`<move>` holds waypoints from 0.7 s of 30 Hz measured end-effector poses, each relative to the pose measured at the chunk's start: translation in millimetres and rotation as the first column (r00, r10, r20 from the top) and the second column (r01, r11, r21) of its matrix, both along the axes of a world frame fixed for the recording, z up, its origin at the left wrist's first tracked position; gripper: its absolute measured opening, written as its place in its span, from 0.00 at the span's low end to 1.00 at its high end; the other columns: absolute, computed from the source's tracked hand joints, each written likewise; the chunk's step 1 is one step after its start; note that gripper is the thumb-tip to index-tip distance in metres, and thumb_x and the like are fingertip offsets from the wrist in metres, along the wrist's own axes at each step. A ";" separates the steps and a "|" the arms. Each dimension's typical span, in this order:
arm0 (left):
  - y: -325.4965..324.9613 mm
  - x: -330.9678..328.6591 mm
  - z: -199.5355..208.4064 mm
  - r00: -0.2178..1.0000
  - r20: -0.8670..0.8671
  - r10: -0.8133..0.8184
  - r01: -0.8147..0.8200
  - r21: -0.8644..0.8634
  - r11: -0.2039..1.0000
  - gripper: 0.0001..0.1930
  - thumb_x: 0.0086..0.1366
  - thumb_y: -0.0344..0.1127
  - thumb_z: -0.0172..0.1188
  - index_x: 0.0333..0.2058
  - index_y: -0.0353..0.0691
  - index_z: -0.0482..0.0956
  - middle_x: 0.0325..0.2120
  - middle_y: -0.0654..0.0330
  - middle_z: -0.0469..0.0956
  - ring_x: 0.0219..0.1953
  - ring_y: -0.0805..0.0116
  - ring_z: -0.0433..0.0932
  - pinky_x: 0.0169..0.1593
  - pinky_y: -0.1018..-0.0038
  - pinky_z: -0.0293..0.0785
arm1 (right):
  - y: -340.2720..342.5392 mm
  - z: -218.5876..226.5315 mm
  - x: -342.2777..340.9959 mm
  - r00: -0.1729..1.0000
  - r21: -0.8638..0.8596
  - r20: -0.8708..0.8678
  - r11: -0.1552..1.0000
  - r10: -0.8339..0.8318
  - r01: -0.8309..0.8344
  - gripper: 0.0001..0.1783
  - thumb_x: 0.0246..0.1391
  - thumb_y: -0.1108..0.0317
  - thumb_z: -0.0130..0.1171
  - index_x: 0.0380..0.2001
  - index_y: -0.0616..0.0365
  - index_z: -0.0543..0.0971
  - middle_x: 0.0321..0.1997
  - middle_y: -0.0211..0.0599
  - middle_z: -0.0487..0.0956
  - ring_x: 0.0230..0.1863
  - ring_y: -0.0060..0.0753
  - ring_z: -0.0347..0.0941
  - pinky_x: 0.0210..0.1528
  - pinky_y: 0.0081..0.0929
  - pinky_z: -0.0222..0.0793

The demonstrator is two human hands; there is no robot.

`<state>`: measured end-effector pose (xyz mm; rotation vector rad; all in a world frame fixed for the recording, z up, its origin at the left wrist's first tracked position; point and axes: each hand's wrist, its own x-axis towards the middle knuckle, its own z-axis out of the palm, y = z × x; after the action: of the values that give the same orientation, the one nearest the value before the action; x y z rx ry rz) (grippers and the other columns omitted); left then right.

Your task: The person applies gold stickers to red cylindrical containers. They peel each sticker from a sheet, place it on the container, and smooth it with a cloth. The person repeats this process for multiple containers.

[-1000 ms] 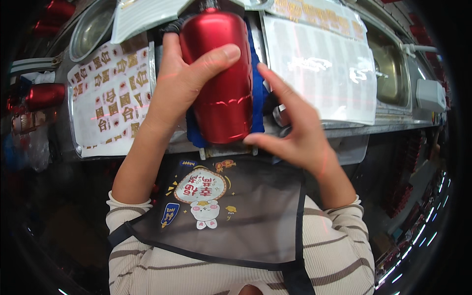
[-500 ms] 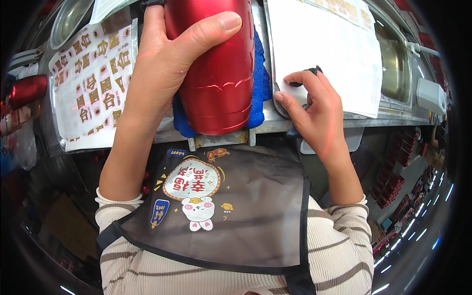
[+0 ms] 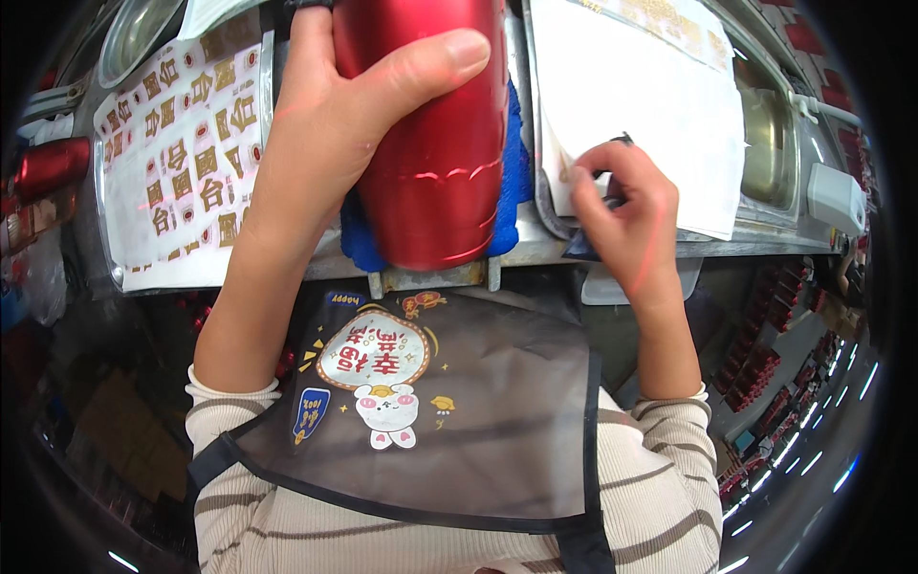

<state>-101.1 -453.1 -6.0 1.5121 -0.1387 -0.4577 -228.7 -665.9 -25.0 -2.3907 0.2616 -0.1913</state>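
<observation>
My left hand (image 3: 349,120) is wrapped round a glossy red metallic bottle (image 3: 430,182), its thumb lying across the near face. The bottle's upper end runs out of the picture. A blue cloth (image 3: 507,220) lies beneath and beside it, over a metal support. My right hand (image 3: 631,210) pinches the left edge of a white paper sheet (image 3: 660,115) between thumb and forefinger; that edge is slightly lifted. Something black covers a fingertip of this hand. The sheet lies on a metal tray (image 3: 543,182), with gold print at its far end.
On the left, a tray holds a sheet of gold-printed stickers (image 3: 182,153). Metal basins stand at the far left (image 3: 134,43) and right (image 3: 765,143). A white plastic container (image 3: 837,196) sits at the right edge. Another red bottle (image 3: 53,165) shows at far left.
My right hand has moved slightly right and its thumb and forefinger have closed on the sheet's edge, lifting it. My left hand and the bottle have shifted a little right.
</observation>
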 end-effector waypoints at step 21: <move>-3.5 -2.6 3.9 0.997 -0.070 0.036 -0.038 -0.024 0.999 0.26 0.59 0.40 0.69 0.50 0.37 0.68 0.45 0.55 0.75 0.46 0.69 0.75 0.54 0.71 0.72 | -151.9 20.4 -31.8 0.768 -0.484 -0.093 0.703 -0.634 0.521 0.21 0.52 0.53 0.61 0.38 0.61 0.83 0.35 0.53 0.82 0.40 0.55 0.80 0.44 0.43 0.73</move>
<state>-103.7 -456.6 -2.1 1.4698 -0.0615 -0.4768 -260.5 -817.8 -4.6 -2.6911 1.2350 -0.2526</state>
